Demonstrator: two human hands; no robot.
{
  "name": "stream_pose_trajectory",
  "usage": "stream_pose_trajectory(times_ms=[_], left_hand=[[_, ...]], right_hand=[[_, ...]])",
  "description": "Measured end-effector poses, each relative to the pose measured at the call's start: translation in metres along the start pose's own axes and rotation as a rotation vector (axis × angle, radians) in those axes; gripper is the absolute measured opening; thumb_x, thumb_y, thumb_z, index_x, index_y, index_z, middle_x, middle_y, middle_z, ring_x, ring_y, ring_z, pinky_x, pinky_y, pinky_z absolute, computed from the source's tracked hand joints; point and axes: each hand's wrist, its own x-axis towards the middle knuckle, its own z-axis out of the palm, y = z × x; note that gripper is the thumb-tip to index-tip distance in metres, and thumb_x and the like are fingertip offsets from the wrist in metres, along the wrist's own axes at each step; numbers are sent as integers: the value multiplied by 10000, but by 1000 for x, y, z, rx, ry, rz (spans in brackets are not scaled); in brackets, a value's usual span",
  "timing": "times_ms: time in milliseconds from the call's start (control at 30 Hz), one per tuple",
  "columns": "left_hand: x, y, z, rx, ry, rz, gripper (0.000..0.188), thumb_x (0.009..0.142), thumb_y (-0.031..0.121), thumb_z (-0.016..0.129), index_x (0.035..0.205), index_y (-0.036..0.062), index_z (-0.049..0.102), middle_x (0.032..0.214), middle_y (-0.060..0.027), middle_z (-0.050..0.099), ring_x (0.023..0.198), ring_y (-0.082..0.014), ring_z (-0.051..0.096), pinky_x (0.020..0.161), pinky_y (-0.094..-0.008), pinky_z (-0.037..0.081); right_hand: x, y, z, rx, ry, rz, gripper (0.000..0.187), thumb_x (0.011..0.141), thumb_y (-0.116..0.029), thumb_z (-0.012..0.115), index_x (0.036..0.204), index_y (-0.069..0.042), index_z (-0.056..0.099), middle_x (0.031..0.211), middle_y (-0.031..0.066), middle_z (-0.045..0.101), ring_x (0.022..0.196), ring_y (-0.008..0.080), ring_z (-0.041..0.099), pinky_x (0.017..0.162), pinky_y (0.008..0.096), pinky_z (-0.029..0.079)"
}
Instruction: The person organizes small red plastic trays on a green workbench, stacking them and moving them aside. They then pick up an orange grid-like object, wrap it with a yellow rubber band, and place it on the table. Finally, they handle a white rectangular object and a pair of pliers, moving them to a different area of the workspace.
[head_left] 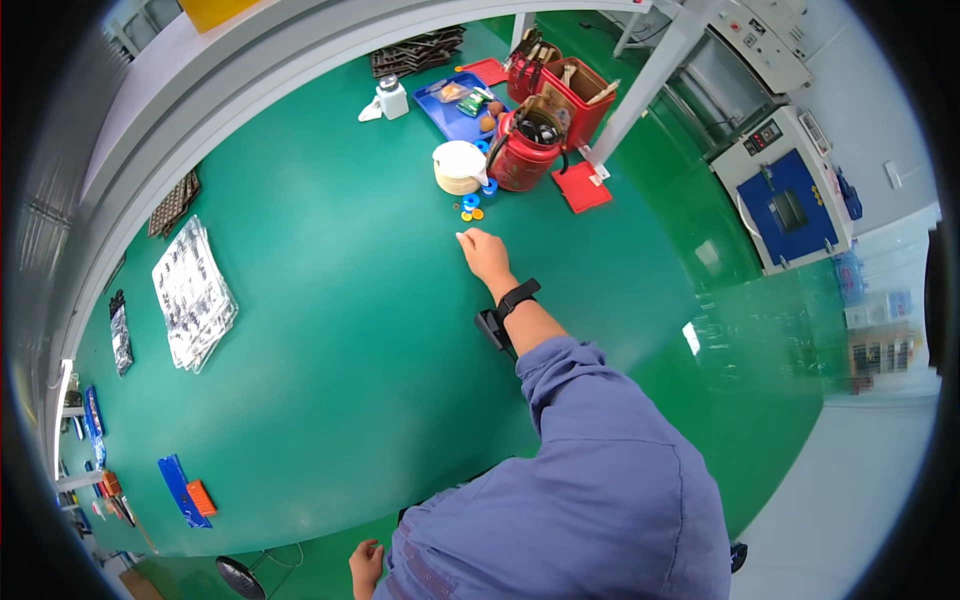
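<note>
My right hand (486,254) reaches forward over the green table, fingers pinched together. Whatever lies between the fingertips, if anything, is too small to make out. Just beyond them are several small blue-and-white spools (470,202), orange round pieces (477,214) and a tiny dark ring (456,206). Behind these sits a round cream-coloured container with a white top (460,163), beside a red canister (523,158) with dark items inside. Low in the picture, my left hand (367,566) hangs at the table's near edge, fingers loosely curled and no object visible in it.
A blue tray (447,118) with packets and a white pump bottle (392,98) stand farther back. Red bins (585,112) sit by a white post (650,85). Clear bags (195,298) lie left; nearer are a blue strip (182,492) and an orange block (202,498).
</note>
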Motion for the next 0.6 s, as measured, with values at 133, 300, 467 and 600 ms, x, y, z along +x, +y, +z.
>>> stream_pose_trajectory(times_ms=[133,300,467,600], left_hand=[[10,-5,-6,12,-10,10,253,733,147,661,946,16,625,720,-119,649,651,-193,629,622,-310,494],[16,-32,-13,-54,22,74,239,733,142,657,934,16,630,719,-120,650,669,-192,634,623,-304,496],[7,-75,-19,-110,25,61,167,770,127,625,868,-7,639,662,-100,645,591,-160,622,584,-281,495],[-4,-128,-21,-191,-27,-42,151,795,129,605,816,-15,648,603,-89,632,539,-135,618,530,-253,489]], right_hand=[[-45,2,-11,-114,36,-108,174,857,-254,491,835,-94,557,713,120,614,670,322,586,586,428,455],[-109,1,-20,-246,36,-116,161,860,-250,495,905,-108,555,708,98,620,660,304,597,582,402,463],[-175,-8,-26,-348,40,-65,209,872,-260,464,1013,-119,527,736,114,632,682,306,606,589,417,467],[-223,-20,-27,-426,30,24,300,875,-275,458,1125,-116,502,752,126,637,691,324,607,605,430,469]])
